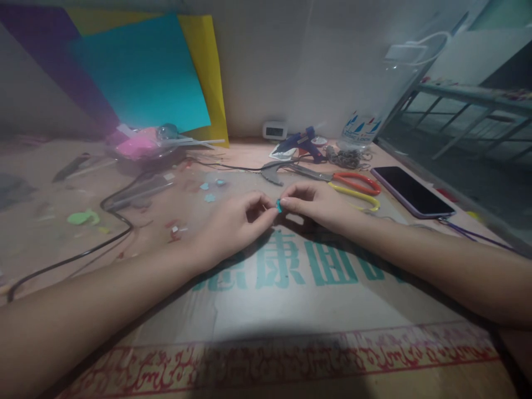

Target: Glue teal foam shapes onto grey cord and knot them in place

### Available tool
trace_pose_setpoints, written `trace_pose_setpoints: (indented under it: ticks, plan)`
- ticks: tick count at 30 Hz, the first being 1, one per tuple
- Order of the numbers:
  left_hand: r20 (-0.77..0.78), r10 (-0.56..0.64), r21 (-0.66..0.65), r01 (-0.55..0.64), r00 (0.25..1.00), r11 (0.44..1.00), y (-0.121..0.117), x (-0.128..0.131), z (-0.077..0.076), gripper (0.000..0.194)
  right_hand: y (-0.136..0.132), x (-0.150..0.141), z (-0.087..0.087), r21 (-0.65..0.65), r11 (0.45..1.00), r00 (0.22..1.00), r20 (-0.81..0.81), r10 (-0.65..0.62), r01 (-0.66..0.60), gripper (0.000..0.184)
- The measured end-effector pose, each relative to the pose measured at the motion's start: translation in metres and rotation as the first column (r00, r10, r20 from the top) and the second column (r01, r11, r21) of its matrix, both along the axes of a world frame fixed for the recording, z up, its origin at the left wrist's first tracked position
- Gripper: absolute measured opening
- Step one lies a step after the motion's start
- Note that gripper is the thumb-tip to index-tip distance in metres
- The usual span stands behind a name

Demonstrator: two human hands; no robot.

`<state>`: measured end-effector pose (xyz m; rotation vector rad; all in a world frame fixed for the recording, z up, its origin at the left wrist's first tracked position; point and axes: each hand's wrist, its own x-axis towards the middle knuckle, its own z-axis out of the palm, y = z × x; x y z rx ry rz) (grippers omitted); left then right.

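My left hand [235, 224] and my right hand [318, 206] meet at the middle of the table, fingertips pinched together. Between them sits a tiny teal piece [279, 206], held by both hands' fingertips. Both forearms rest on a flattened cardboard sheet [291, 310] with teal printed characters. Small teal cut-outs [210, 191] lie just beyond my left hand.
Scissors with orange and yellow handles [353, 185] and a dark phone [411, 193] lie to the right. A blue glue gun [303, 143], a plastic bottle [359, 133], a black cable [112, 216], coloured paper sheets [141, 72] and a clear tub with pink scraps [137, 148] stand behind.
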<state>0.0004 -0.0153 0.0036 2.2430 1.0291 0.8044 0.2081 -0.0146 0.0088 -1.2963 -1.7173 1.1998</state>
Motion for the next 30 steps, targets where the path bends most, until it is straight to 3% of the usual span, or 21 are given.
trace_pose_setpoints:
  ticks: [14,21,27,30]
  plan:
    - [-0.063,0.016,0.087,-0.010,0.998,0.996,-0.0016,0.0008,-0.0011,0.023,-0.0053,-0.0021,0.0028,0.038,0.998,0.998,0.046,-0.046,0.045,0.030]
    - [-0.095,0.016,0.114,-0.005,0.995,0.993,0.0011,0.0011,-0.0024,0.031,-0.0061,-0.0021,0.0016,0.021,0.999,0.999,-0.012,-0.040,0.041,0.032]
    - [-0.050,-0.052,0.076,0.056,0.997,0.996,0.0024,0.0006,-0.0015,0.029,-0.0023,-0.0007,-0.0015,0.066,0.998,1.000,-0.007,0.002,-0.001,0.030]
    - [-0.043,-0.041,0.049,0.043,0.998,0.998,0.0033,0.0007,-0.0002,0.029,-0.0010,0.0000,-0.0047,0.070,0.997,0.996,-0.082,0.046,-0.041,0.028]
